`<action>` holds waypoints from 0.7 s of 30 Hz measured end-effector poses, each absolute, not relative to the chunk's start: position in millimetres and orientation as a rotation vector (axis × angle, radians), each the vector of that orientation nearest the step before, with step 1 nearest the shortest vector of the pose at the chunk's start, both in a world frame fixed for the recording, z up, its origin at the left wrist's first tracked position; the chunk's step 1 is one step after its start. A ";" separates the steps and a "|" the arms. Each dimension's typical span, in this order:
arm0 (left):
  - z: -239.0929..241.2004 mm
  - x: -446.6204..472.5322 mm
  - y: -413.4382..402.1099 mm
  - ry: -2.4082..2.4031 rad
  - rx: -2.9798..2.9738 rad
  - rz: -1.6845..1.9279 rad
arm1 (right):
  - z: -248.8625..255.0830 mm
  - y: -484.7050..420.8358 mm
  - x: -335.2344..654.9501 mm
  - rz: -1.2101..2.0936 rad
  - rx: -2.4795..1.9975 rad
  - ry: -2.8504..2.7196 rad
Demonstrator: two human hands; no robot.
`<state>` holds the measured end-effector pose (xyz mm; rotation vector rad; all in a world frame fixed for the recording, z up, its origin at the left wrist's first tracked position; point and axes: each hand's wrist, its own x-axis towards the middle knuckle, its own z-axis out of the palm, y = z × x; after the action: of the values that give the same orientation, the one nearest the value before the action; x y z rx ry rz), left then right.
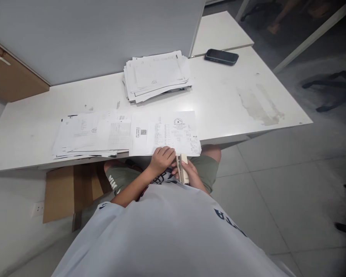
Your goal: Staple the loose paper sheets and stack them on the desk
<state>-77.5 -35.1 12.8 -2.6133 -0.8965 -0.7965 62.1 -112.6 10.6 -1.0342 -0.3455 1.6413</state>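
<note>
A printed sheet of paper (150, 142), with a QR code and a round star emblem, lies at the front edge of the white desk. My left hand (163, 157) is on its near edge, fingers bent and pressed together over the paper; the thumb is hidden. Just to the right, my right hand (192, 172) is wrapped around a cream-coloured stapler (184, 169). The stapler's front end points at the sheet's near edge, close to my left fingertips. Whether paper sits between its jaws is too small to tell.
Left of the sheet lies a spread pile of printed papers (80, 134). A thicker paper stack (158, 73) stands against the grey partition (95, 34). A dark phone (221, 57) lies at the back right of the desk (225, 104). Below the desk is a cardboard box (60, 192).
</note>
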 end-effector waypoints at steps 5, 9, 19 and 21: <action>4.7 -79.7 -37.0 -0.887 -2.579 -0.908 | 8.0 -111.5 59.4 1.657 -1.086 -0.317; 3.4 -77.8 -39.3 -0.956 -2.645 -0.971 | 10.2 -108.3 57.6 1.664 -1.098 -0.324; 10.8 -74.7 -34.7 -1.084 -2.664 -1.175 | 24.1 -103.2 62.7 1.709 -1.061 -0.355; 10.4 -74.3 -35.5 -1.133 -2.667 -1.161 | 26.7 -102.7 63.0 1.717 -1.059 -0.353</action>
<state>-74.3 -35.5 10.4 -2.6675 -1.1333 -1.1607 63.0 -102.7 26.7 -1.0587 -0.3529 1.7171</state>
